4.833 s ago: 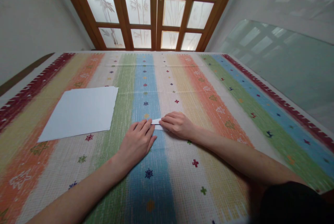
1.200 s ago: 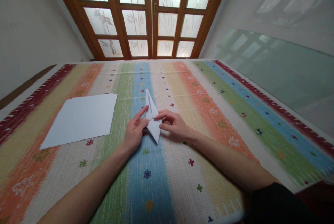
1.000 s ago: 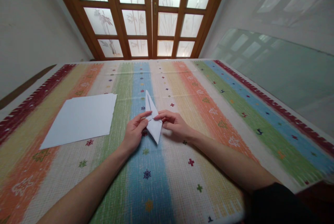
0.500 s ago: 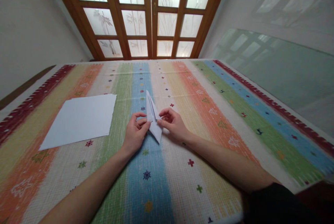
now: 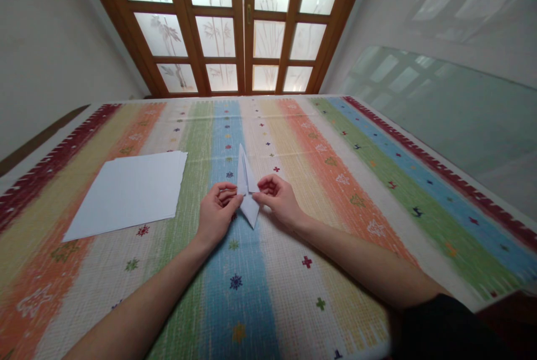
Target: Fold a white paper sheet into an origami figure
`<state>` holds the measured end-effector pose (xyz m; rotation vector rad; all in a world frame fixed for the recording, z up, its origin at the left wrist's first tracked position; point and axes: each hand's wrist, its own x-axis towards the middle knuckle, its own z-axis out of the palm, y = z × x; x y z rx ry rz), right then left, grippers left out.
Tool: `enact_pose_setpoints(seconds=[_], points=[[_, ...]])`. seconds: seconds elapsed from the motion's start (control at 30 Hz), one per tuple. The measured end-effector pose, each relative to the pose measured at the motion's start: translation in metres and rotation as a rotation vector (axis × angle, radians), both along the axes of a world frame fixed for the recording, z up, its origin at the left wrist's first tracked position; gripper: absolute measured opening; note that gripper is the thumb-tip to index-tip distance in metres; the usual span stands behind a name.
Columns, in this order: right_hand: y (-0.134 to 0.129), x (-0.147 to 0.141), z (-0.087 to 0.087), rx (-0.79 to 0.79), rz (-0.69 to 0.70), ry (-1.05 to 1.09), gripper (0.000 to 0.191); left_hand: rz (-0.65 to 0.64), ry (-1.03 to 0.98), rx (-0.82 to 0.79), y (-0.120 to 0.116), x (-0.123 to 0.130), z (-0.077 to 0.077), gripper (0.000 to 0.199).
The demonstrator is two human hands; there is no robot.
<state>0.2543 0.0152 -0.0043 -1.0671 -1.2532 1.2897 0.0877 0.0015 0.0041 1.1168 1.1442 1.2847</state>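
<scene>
A piece of white paper folded into a narrow kite shape (image 5: 250, 212) is held between my two hands, its long point away from me and its short point towards me. A slit runs down the middle of its far half. My left hand (image 5: 218, 209) pinches its left edge between thumb and fingers. On the opposite edge, my right hand (image 5: 277, 198) grips it the same way, thumb on top. The fingertips under the paper are hidden.
A stack of white paper sheets (image 5: 128, 195) lies to the left of my hands. Beneath everything spreads a striped tablecloth (image 5: 235, 304). A wooden door with frosted panes (image 5: 243, 41) stands beyond the table, and a glass panel (image 5: 440, 108) leans at the right.
The folded paper has turned slightly, its far point shifting a little right and its near point a little left. Both hands keep their hold and have barely moved.
</scene>
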Motion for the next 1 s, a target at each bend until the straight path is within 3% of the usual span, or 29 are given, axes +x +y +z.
enact_pose_setpoints(seconds=[0.2, 0.33, 0.63, 1.0], points=[[-0.003, -0.001, 0.005, 0.062, 0.067, 0.026, 0.023, 0.015, 0.042, 0.057, -0.001, 0.001, 0.002, 0.023], [-0.001, 0.006, 0.008, 0.067, 0.165, -0.026, 0.008, -0.048, 0.121, 0.068, -0.001, -0.004, 0.005, 0.013], [0.007, 0.019, 0.003, 0.008, 0.297, 0.102, 0.027, -0.221, 0.004, 0.09, 0.001, -0.014, 0.004, 0.031], [0.007, 0.02, 0.005, 0.027, 0.298, 0.043, 0.02, -0.289, -0.029, 0.135, 0.005, -0.019, -0.002, 0.036]])
